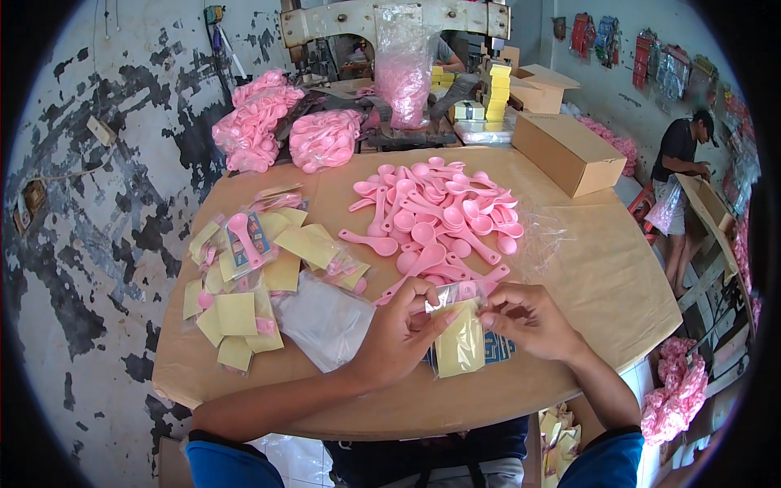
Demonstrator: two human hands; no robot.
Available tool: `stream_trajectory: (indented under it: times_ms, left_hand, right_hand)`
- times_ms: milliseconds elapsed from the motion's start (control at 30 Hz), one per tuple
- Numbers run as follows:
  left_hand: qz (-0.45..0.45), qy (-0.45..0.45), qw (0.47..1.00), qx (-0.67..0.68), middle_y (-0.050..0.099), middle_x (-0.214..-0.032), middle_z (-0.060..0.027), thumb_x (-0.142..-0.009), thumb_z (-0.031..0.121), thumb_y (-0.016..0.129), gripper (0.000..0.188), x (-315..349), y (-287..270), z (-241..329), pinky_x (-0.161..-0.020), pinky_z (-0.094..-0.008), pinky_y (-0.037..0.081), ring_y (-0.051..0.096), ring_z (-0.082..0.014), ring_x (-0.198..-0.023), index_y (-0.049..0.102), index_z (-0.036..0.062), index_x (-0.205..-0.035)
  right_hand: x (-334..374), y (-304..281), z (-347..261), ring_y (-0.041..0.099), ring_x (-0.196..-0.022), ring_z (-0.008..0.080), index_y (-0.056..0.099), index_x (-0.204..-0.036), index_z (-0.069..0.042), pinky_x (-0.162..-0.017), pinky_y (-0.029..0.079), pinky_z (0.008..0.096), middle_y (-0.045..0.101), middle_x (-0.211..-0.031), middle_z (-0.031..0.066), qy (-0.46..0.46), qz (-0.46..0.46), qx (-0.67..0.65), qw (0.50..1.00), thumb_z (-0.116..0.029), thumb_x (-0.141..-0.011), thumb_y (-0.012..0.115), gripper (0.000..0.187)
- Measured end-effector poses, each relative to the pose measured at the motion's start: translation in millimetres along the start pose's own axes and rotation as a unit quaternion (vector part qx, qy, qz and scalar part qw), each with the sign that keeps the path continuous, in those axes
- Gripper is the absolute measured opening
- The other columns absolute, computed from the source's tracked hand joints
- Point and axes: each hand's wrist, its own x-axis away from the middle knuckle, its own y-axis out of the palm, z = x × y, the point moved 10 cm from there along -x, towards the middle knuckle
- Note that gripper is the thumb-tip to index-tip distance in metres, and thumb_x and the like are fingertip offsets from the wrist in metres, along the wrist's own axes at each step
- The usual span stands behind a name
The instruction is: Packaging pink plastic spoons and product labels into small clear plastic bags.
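Near the front edge of the table, my left hand (394, 333) pinches the left side of a small clear plastic packet (460, 346). My right hand (533, 321) grips its upper right corner between thumb and fingers. A yellow card fills most of the packet, and a bit of pink shows at its top. Beneath it lie blue printed cards (496, 348), partly covered. Just beyond my hands spreads a heap of pink plastic spoons (427, 232). Beside my left forearm is a stack of clear plastic bags (325, 317).
Packets with yellow cards and pink spoons (236, 313) pile up at the left of the brown-covered table (602, 252). Bulk bags of spoons (325, 138) stand behind, by a metal machine (342, 20). A cardboard box (569, 154) sits at back right. Another person (679, 154) stands farther right.
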Motion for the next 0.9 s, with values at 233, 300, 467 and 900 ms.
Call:
stream_trajectory:
  times_ms: [233,300,467,900]
  left_hand:
    - [0.019,0.017,0.999,-0.026,0.062,-0.093,-0.0089,-0.093,0.000,0.058,0.020,3.0,-2.9,-1.3,-0.066,-0.0210,0.052,0.066,-0.0126,-0.086,0.040,0.0039,-0.101]
    - [0.020,-0.004,1.000,-0.009,0.062,-0.091,-0.0081,-0.093,-0.001,0.058,0.021,1.3,-2.4,-1.8,-0.065,-0.0206,0.052,0.066,-0.0121,-0.084,0.040,0.0040,-0.101]
    - [0.019,0.003,1.000,-0.012,0.059,-0.086,-0.0064,-0.093,-0.001,0.059,0.022,2.1,0.4,2.2,-0.061,-0.0196,0.050,0.066,-0.0102,-0.081,0.039,0.0046,-0.100]
    - [0.002,0.042,0.998,0.037,0.055,-0.093,-0.0068,-0.093,-0.001,0.059,0.023,10.2,5.1,10.9,-0.065,-0.0235,0.053,0.064,-0.0123,-0.084,0.039,0.0040,-0.104]
  right_hand:
    - [5.8,12.4,13.2,0.048,-0.065,0.0024,0.065,-0.089,0.001,-0.054,0.041,0.0228,0.060,-0.072,-0.0007,0.056,-0.069,-0.066,0.994,-0.016,-0.094,0.064,0.017]
    - [8.6,14.0,16.0,0.046,-0.063,0.0025,0.065,-0.088,0.001,-0.054,0.041,0.0230,0.059,-0.070,-0.0010,0.083,-0.077,-0.112,0.987,-0.016,-0.094,0.063,0.018]
    - [3.2,-1.7,-3.7,0.053,-0.064,0.0051,0.064,-0.088,0.001,-0.056,0.044,0.0228,0.061,-0.072,0.0032,-0.004,-0.001,0.039,0.999,-0.020,-0.092,0.067,0.022]
    - [-4.7,-2.7,14.2,0.057,-0.071,0.0033,0.065,-0.094,-0.004,-0.060,0.047,0.0210,0.062,-0.077,-0.0026,0.108,-0.062,-0.108,0.986,-0.014,-0.091,0.067,0.011]
